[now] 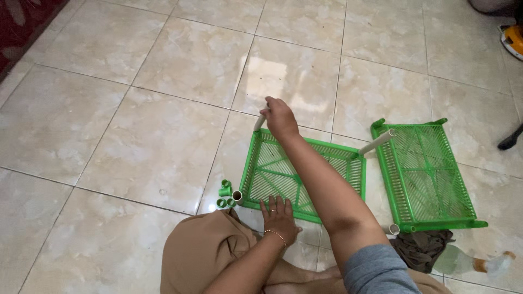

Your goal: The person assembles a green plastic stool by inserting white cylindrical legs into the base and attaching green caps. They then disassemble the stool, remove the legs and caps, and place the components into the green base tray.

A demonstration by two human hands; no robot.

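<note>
On the floor, left hand (279, 214) presses flat, open, on a green tray (302, 175); right hand (280, 117) grips a pipe (260, 123) at its corner. Tray looks light, stiff, best held by the rim.

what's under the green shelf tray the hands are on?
Through the slats of the green shelf tray, beige floor tile shows. The left hand presses its near edge; the right hand grips a grey tube at the far corner. The forearm hides the middle.
</note>
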